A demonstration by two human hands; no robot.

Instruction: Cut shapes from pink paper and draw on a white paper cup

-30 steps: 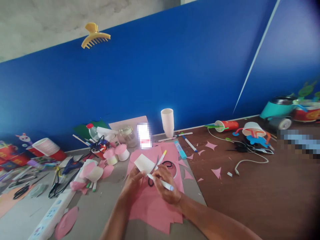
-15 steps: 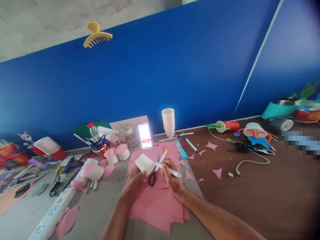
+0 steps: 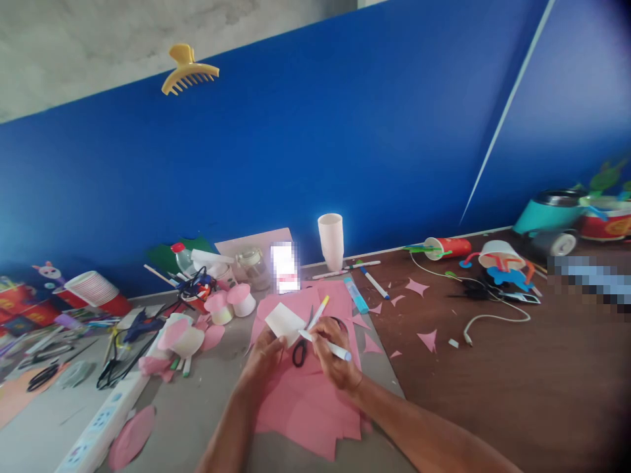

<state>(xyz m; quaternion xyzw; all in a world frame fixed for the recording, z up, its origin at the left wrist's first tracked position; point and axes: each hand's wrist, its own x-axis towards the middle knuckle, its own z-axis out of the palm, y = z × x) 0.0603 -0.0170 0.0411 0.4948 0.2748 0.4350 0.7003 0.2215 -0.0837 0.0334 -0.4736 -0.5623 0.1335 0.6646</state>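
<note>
My left hand (image 3: 266, 349) grips a small white piece of paper (image 3: 284, 322) by its lower left side. In my right hand (image 3: 334, 351) is a white marker (image 3: 338, 350) with a pale blue end, its tip at the paper's right edge; whether it touches cannot be made out. Under both hands lie overlapping sheets of pink paper (image 3: 300, 414). Scissors (image 3: 299, 353) with black handles rest on the pink sheets between my hands, partly covered. Just beyond my right hand is a marker with a yellow tip (image 3: 323, 305).
A stack of white cups (image 3: 330, 242) stands by the blue wall. Right of the sheets lie a glue stick (image 3: 355, 295), a blue-capped marker (image 3: 375, 282) and pink scraps (image 3: 428, 340). At left are pink-topped cups (image 3: 241, 300), a power strip (image 3: 98, 420) and a cup stack (image 3: 93, 290).
My right hand has shifted slightly left and down, bringing the marker's tip closer to the white paper. My left hand keeps hold of the paper almost unmoved.
</note>
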